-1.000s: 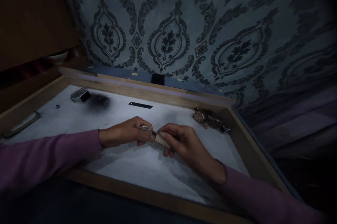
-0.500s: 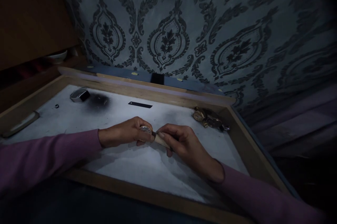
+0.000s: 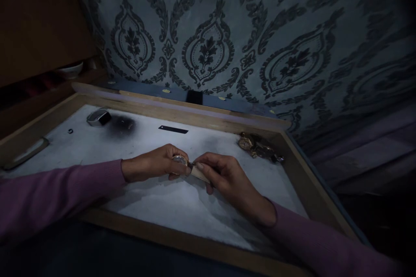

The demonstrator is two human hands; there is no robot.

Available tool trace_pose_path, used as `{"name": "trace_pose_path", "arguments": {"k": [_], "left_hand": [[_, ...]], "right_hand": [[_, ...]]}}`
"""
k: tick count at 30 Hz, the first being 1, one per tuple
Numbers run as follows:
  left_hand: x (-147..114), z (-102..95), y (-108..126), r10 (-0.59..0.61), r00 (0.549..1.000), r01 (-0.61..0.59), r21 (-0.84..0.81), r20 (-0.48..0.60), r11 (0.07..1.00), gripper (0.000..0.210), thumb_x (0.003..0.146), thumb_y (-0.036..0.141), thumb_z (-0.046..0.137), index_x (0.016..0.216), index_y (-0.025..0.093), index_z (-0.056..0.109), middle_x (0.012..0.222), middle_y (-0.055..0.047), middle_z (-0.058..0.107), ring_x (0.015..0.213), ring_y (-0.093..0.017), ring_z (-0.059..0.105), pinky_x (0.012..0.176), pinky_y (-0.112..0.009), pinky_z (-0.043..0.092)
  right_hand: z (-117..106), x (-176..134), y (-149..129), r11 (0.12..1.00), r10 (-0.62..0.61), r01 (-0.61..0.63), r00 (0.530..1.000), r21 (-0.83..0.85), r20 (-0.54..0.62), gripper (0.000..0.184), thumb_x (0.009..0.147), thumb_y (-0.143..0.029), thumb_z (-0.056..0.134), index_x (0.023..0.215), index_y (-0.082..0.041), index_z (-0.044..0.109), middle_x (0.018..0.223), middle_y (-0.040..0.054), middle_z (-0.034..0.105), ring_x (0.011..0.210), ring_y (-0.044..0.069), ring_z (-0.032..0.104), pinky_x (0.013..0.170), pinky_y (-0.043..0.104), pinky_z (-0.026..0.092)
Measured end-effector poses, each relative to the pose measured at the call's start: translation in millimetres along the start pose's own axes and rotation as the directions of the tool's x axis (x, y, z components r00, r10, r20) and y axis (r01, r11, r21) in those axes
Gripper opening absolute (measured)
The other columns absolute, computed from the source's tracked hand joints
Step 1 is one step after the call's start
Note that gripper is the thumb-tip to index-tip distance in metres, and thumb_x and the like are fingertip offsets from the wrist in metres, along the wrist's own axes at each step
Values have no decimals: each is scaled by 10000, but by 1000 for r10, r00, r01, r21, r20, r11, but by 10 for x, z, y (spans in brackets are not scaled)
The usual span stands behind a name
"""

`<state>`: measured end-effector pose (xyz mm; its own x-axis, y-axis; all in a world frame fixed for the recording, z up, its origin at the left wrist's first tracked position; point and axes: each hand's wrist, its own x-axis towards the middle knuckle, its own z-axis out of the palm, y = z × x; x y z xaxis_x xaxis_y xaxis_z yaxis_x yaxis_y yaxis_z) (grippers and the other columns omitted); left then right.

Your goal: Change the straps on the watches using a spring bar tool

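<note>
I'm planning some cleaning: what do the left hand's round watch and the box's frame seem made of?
Round watch: rim probably polished metal, given its silvery shine, though glossy plastic is possible. Box's frame: apparently wood, matte-looking, with brownish, plank-like sides.

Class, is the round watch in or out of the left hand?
In: the left hand is closed on the round watch, partly covering it.

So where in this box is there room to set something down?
White floor shows bare between the left hand, right hand and front wall; between the black strip and watch pile; and between that pile and the right sleeve. Crowded: the pile's back right corner, and the middle, where the hands hold a watch and pale strip.
</note>
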<state>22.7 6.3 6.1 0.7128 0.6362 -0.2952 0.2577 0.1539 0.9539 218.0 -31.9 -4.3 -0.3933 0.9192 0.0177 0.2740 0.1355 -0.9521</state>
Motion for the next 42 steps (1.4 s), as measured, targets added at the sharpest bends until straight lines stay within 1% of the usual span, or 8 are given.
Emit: {"name": "trace_pose_path", "arguments": {"k": [3, 8, 17, 31, 34, 42], "left_hand": [[-1, 0, 10, -11, 1000, 11, 5, -4, 1000, 171, 746, 261, 602, 624, 157, 543, 489, 69, 447, 482, -77, 346, 513, -237, 249], [-10, 0, 18, 6, 1000, -6, 5, -4, 1000, 191, 755, 271, 600, 614, 160, 535, 492, 67, 446, 488, -78, 352, 517, -232, 260], [1, -3, 12, 5, 1000, -5, 9, 9, 1000, 184, 754, 273, 599, 624, 158, 541, 495, 64, 449, 484, -79, 348, 509, -233, 255], [-17, 7, 12, -17, 1000, 17, 14, 1, 1000, 186, 751, 262, 604, 615, 155, 534, 493, 66, 443, 481, -71, 340, 501, -230, 249], [-14, 5, 6, -6, 1000, 6, 11, 5, 1000, 183, 755, 259, 600, 618, 155, 538, 492, 66, 445, 482, -71, 345, 505, -229, 254], [-6, -20, -27, 8, 1000, -8, 0, 19, 1000, 177, 759, 262, 605, 629, 157, 547, 498, 65, 450, 485, -76, 346, 505, -232, 252]], "right_hand": [[1, -2, 2, 1000, -4, 4, 1000, 2, -5, 202, 904, -225, 523, 833, -137, 691, 520, -39, 540, 413, 75, 493, 437, 203, 378], [15, -13, 3, 1000, 5, -4, 1000, 26, -25, 186, 896, -225, 535, 832, -142, 688, 541, -37, 555, 404, 70, 492, 427, 201, 383], [5, -6, -5, 1000, 12, -12, 1000, 17, 2, 197, 903, -221, 526, 846, -137, 695, 534, -39, 548, 404, 68, 490, 426, 195, 370], [20, -18, -2, 1000, 3, -3, 1000, 29, -10, 190, 902, -208, 527, 832, -146, 692, 512, -47, 541, 404, 67, 482, 424, 191, 369], [17, -15, -9, 1000, 6, -6, 1000, 22, -7, 195, 903, -209, 523, 820, -149, 689, 496, -53, 526, 401, 67, 476, 422, 189, 362], [16, -13, -39, 1000, -8, 8, 1000, 16, -11, 195, 900, -223, 532, 821, -148, 695, 529, -44, 541, 405, 68, 481, 432, 198, 372]]}}
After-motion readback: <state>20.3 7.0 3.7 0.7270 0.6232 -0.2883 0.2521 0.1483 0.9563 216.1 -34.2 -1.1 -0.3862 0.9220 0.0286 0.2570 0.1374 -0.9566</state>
